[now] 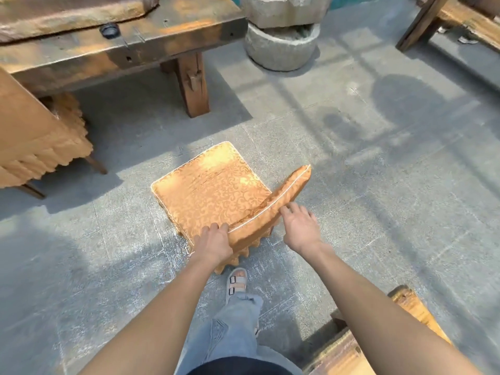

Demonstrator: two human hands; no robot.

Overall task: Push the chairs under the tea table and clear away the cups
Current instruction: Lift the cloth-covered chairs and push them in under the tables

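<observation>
A chair with a gold patterned seat cushion (211, 190) and a padded backrest (281, 196) stands on the grey floor, in front of me. My left hand (213, 243) grips the near end of the backrest top. Beside the backrest's middle, my right hand (300, 228) hovers with its fingers spread, touching it or just short of it. The wooden tea table (151, 41) stands beyond the chair at the upper left. On its top lies a small dark round object (109, 30). A second gold-cushioned chair (38, 136) sits partly under the table at the far left.
A stone basin stack (281, 41) stands on the floor right of the table. Another wooden piece (454, 17) is at the upper right, and a wooden edge (378, 336) at the lower right. My sandalled foot (237, 282) is just behind the chair.
</observation>
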